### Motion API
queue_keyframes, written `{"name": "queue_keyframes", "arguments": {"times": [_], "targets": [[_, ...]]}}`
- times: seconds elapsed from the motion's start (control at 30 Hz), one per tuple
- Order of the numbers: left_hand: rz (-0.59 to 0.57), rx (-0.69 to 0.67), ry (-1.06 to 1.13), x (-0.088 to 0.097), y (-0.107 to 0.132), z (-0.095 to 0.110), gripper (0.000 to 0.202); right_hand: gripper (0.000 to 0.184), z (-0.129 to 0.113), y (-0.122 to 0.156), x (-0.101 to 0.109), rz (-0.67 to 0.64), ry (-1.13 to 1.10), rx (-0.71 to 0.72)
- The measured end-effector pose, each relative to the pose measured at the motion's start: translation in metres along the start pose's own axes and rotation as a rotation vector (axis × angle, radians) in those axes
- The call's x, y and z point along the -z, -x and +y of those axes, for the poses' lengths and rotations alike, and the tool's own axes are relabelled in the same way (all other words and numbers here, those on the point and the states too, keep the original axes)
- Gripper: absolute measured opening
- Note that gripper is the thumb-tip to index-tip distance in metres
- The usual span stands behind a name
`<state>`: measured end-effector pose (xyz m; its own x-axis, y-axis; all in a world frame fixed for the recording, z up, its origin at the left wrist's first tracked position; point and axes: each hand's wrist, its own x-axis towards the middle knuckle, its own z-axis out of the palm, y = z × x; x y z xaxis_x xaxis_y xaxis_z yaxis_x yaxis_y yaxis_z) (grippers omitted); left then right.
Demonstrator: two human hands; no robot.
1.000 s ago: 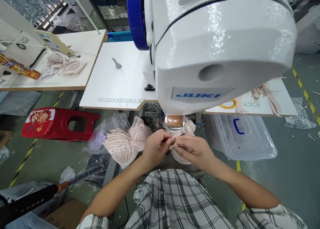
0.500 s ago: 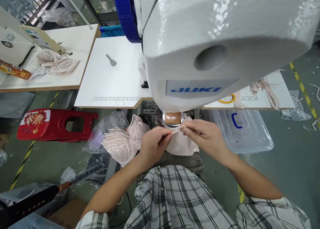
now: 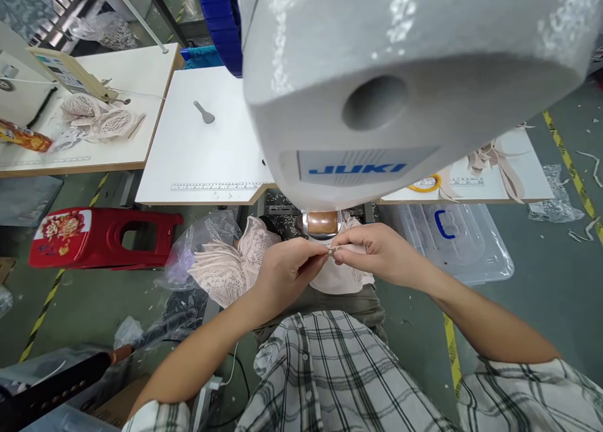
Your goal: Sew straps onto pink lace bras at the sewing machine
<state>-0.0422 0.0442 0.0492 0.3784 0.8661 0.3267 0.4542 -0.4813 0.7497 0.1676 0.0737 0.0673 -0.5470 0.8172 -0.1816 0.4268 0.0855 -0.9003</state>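
Head view: a narrow pink strap (image 3: 333, 248) is being pinched between both hands just below the copper-coloured part (image 3: 321, 223) under the sewing machine head (image 3: 400, 74). The left hand (image 3: 285, 272) is being closed on the strap's left end with thumb and forefinger, and the right hand (image 3: 384, 254) is being closed on its right end in the same way, so the strap is being held taut between them. It belongs to a pale pink garment piece (image 3: 336, 278), which is being draped over the lap beneath the hands.

As a judgement, the step in hand is the lining-up of the strap end before it is stitched. The next move would call for the piece to be raised and slid squarely under the machine's foot, with both pinches kept firm so the fold is not lost; the foot itself is being hidden by the machine head.

Blue lettering reading "JUKI" is being shown on a label (image 3: 358, 168) on the machine's front. A printed ruler scale (image 3: 214, 186) is being displayed along the front edge of the white bench (image 3: 198, 149), though its numbers are too small to be read. A stack of lace cups (image 3: 226, 269) is being kept in a clear bag just left of the left hand.
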Motion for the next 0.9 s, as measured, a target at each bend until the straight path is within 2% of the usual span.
{"name": "queue_keyframes", "arguments": {"times": [0.2, 0.37, 0.43, 0.57, 0.77, 0.9], "targets": [[-0.074, 0.03, -0.088, 0.001, -0.004, -0.002, 0.018, 0.016, -0.002, 0.002, -0.001, -0.004, 0.054, 0.008], [-0.136, -0.159, -0.25, 0.005, -0.009, -0.002, 0.025, 0.015, -0.002, 0.002, -0.001, -0.037, 0.018, -0.024], [-0.136, -0.191, -0.326, 0.005, -0.009, -0.001, 0.027, 0.015, -0.002, 0.002, -0.002, -0.024, -0.02, -0.032], [-0.104, -0.167, -0.386, 0.0, -0.006, -0.001, 0.032, 0.014, 0.003, 0.004, -0.007, 0.035, -0.066, -0.005], [-0.029, -0.096, -0.471, -0.01, -0.006, 0.004, 0.034, 0.014, 0.003, -0.001, -0.011, 0.269, 0.117, 0.158], [0.083, -0.074, -0.543, -0.006, -0.01, -0.003, 0.027, 0.016, -0.01, -0.02, 0.003, 0.214, 0.235, 0.097]]}}
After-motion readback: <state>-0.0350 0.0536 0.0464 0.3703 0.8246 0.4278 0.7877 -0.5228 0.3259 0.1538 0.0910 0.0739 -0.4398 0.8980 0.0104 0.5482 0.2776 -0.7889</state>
